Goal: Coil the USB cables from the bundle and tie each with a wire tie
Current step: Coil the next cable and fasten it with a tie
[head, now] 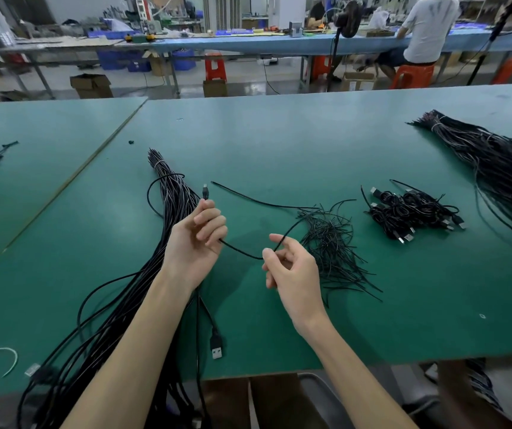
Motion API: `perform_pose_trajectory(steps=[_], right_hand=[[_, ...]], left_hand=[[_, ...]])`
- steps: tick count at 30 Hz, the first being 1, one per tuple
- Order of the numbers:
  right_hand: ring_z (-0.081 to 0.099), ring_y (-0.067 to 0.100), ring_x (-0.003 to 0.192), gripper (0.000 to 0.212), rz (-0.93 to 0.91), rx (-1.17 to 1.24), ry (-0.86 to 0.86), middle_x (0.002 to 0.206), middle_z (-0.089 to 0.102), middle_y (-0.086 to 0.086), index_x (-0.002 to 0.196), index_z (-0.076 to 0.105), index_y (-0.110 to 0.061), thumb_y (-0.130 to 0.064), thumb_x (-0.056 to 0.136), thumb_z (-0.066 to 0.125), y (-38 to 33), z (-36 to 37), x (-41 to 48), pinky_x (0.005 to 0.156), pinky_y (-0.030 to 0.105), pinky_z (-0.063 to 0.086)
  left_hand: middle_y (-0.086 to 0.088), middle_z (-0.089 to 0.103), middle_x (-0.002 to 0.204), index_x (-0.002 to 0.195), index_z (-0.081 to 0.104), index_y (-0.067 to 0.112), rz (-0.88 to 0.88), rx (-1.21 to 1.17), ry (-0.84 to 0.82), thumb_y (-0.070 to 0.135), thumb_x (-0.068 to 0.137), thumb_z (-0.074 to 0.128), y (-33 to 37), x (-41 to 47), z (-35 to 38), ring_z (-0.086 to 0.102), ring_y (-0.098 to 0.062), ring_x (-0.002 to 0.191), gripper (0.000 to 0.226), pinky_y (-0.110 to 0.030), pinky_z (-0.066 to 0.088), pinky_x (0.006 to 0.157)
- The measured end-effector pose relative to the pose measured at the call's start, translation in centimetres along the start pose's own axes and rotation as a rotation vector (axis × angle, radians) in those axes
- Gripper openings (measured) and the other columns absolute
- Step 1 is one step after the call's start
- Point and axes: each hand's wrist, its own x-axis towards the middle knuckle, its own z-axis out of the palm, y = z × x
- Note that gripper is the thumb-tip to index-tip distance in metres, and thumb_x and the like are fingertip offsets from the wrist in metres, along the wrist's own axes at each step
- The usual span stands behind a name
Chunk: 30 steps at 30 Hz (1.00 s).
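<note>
Left hand pinches the thin black USB cable just below its small plug, right hand grips it further along, over the green table, one tied black cable bundle to the left, black wire ties, coiled cables and a second bundle to the right.

A green-topped table fills the foreground, and a second green table butts against it at 9 o'clock. Beyond them, a glossy grey floor runs to a long bench with a blue cover at 12 o'clock, cluttered with tools and machines. A red stool stands under it, and blue bins and a cardboard box sit at 11 o'clock. At 1 o'clock a black fan stands on a pole. At 2 o'clock a person in a white shirt sits on an orange stool.
</note>
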Motion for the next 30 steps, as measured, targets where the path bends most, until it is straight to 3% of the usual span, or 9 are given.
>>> perform_pose_trajectory(steps=[6, 13, 17, 23, 25, 27, 30], right_hand=[[0.067, 0.017, 0.056, 0.025, 0.042, 0.077, 0.071, 0.081, 0.075, 0.004, 0.109, 0.043, -0.019, -0.017, 0.099, 0.067, -0.4, 0.0, 0.1, 0.049, 0.024, 0.045], [0.072, 0.023, 0.062, 0.021, 0.055, 0.141, 0.108, 0.088, 0.077, 0.004, 0.105, 0.039, -0.017, -0.015, 0.103, 0.06, -0.2, -0.3, 0.1, 0.051, 0.024, 0.047], [0.075, 0.022, 0.07, 0.014, 0.011, 0.119, 0.082, 0.089, 0.075, 0.004, 0.106, 0.049, -0.017, -0.011, 0.101, 0.061, 0.0, -0.2, 0.2, 0.055, 0.024, 0.051], [0.073, 0.013, 0.085, 0.029, 0.0, -0.009, -0.018, 0.101, 0.07, -0.002, 0.121, 0.067, -0.023, -0.007, 0.098, 0.064, 0.0, 0.0, 0.1, 0.065, 0.026, 0.057], [0.068, 0.011, 0.091, 0.031, -0.033, -0.142, -0.062, 0.109, 0.065, -0.008, 0.125, 0.069, -0.025, -0.012, 0.097, 0.069, 0.1, 0.0, 0.2, 0.074, 0.029, 0.059], [0.063, 0.007, 0.094, 0.03, -0.069, -0.253, -0.128, 0.119, 0.056, -0.015, 0.125, 0.071, -0.028, -0.022, 0.096, 0.072, 0.1, 0.2, 0.3, 0.082, 0.021, 0.053], [0.061, 0.005, 0.092, 0.024, -0.083, -0.332, -0.219, 0.12, 0.056, -0.019, 0.118, 0.074, -0.028, -0.033, 0.095, 0.073, 0.0, 0.4, 0.3, 0.08, 0.011, 0.044]], left_hand=[[0.009, 0.026, 0.057, 0.077, 0.052, 0.019, -0.034, 0.148, 0.026, 0.023, 0.105, 0.043, 0.1, -0.2, 0.1, 0.012, -0.01, 0.046, 0.029, -0.027, 0.012, 0.042], [0.008, 0.019, 0.058, 0.069, 0.047, 0.022, -0.068, 0.251, 0.043, 0.03, 0.104, 0.049, -0.5, 0.0, 0.4, 0.01, -0.01, 0.047, 0.036, -0.025, 0.014, 0.038], [0.008, 0.017, 0.06, 0.067, 0.05, 0.023, -0.054, 0.359, 0.056, 0.037, 0.101, 0.054, -0.9, 0.0, 0.6, 0.01, -0.01, 0.047, 0.037, -0.023, 0.016, 0.036], [0.009, 0.018, 0.058, 0.066, 0.052, 0.023, -0.046, 0.377, 0.044, 0.052, 0.103, 0.041, -1.3, 0.4, 1.0, 0.008, -0.009, 0.048, 0.048, -0.022, 0.015, 0.038], [0.009, 0.022, 0.055, 0.067, 0.051, 0.022, -0.045, 0.39, 0.029, 0.052, 0.106, 0.039, -1.4, 0.4, 0.9, 0.008, -0.009, 0.047, 0.051, -0.022, 0.016, 0.037], [0.01, 0.023, 0.054, 0.069, 0.052, 0.021, -0.054, 0.396, -0.007, 0.048, 0.108, 0.039, -1.3, 0.3, 0.8, 0.009, -0.008, 0.046, 0.049, -0.023, 0.014, 0.038], [0.01, 0.023, 0.055, 0.075, 0.058, 0.018, -0.082, 0.371, -0.093, 0.043, 0.109, 0.039, -1.0, -0.2, 0.8, 0.013, -0.008, 0.044, 0.046, -0.023, 0.015, 0.039]])
